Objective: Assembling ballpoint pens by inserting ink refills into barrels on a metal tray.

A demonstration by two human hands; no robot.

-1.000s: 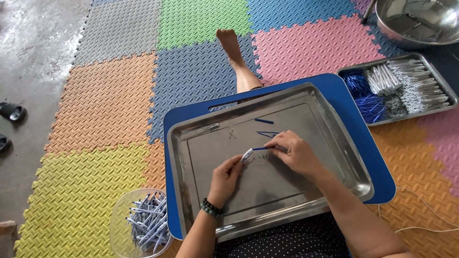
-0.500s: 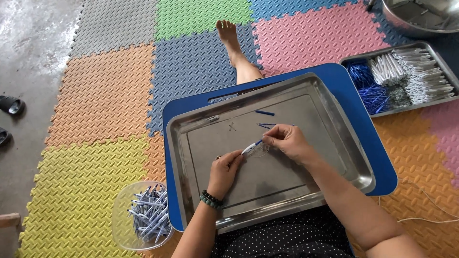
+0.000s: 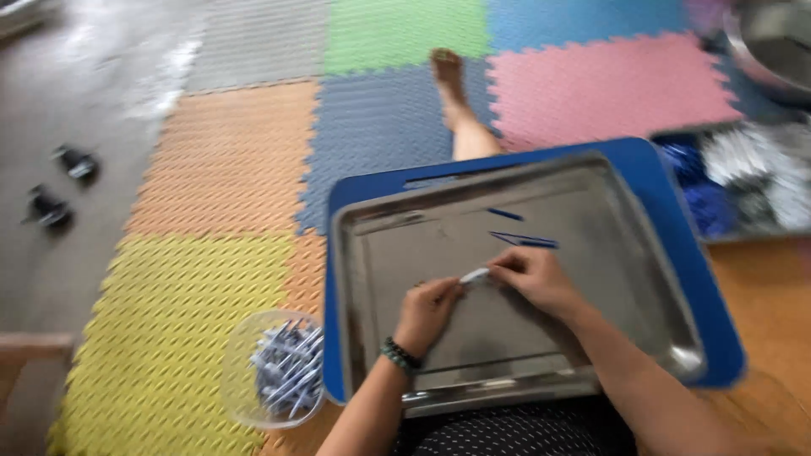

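A steel tray (image 3: 625, 279) rests on a blue board (image 3: 676, 219) over my lap. Above the tray's middle, my left hand (image 3: 425, 314) and my right hand (image 3: 534, 279) pinch the two ends of a small white pen-like piece (image 3: 474, 275). Two thin blue pieces (image 3: 524, 241) lie on the tray just beyond my right hand. The image is motion-blurred, so finer detail of the piece is unclear.
A clear bowl (image 3: 274, 371) of white and blue pen-like parts sits on the floor at my left. Another tray (image 3: 743, 181) with blue and white parts lies at the right. My bare foot (image 3: 448, 76) stretches over coloured foam mats. Sandals (image 3: 59, 186) lie far left.
The view has swung to the right and blurred. Both hands stay together on the small white piece over the tray's middle.
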